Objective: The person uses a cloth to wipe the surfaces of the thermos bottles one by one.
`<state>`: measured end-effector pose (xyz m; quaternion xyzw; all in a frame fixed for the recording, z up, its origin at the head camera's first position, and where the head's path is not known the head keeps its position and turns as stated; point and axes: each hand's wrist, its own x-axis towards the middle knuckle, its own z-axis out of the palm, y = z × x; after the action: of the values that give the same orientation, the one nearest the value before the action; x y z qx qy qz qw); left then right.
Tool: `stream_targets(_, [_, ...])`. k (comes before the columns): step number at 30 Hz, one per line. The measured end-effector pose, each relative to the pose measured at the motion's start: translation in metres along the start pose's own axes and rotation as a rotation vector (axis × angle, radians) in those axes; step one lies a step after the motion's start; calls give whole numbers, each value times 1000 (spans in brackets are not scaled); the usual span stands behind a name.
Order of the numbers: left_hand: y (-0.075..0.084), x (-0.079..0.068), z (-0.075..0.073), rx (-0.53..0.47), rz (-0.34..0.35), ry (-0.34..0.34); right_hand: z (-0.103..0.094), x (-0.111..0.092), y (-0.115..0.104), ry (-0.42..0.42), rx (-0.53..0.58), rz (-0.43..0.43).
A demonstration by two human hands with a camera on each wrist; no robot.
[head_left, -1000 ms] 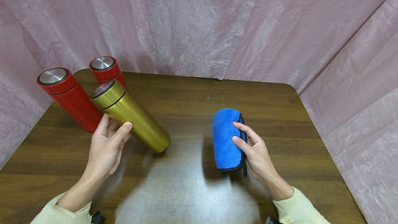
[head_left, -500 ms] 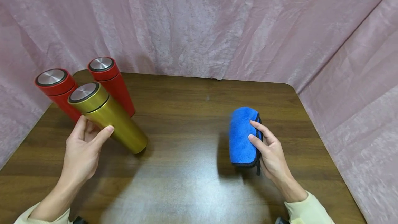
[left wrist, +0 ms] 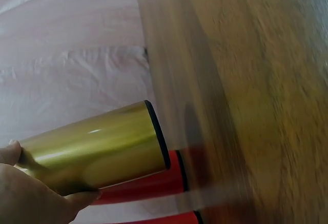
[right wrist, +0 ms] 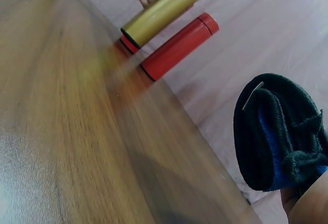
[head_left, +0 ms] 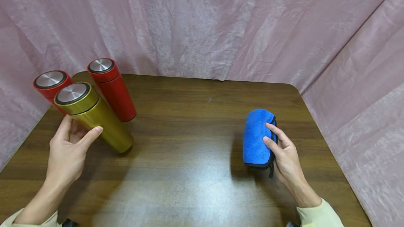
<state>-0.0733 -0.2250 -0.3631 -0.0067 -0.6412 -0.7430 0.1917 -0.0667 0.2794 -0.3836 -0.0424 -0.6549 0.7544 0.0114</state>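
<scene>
My left hand (head_left: 67, 153) grips a gold thermos flask (head_left: 101, 118) with a silver-topped lid, fingers behind it and thumb across its front. In the left wrist view the base of the gold flask (left wrist: 102, 147) hangs above the table. A red thermos flask (head_left: 118, 95) stands upright just behind it. Another red flask (head_left: 48, 83) stands to its left, mostly hidden by the gold one. On the right, my right hand (head_left: 285, 155) pinches a rolled blue towel (head_left: 257, 137) with black edging. The right wrist view shows the towel's rolled end (right wrist: 266, 137), raised over the table.
A brown wooden table (head_left: 189, 115) with rounded far corners lies under everything. Pink curtains (head_left: 195, 23) hang along its back and sides. Light glares off the table's near middle.
My left hand has carried the gold flask leftward, now in front of the left red flask, uncovering the rear one. My right hand has moved the blue towel to the right.
</scene>
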Motion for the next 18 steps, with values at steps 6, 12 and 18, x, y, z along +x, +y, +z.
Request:
stream_targets(6, [-2,5,-5,-6,14,-3,-6,-2,-2,25,3,15])
stream_targets(12, [-5,8,-6,-22,18,-6,-12,-3,-3,48,17,12])
stream_targets(18, [-7,9,-5,-23,19,-11,-18,-5,-4,66,30,1])
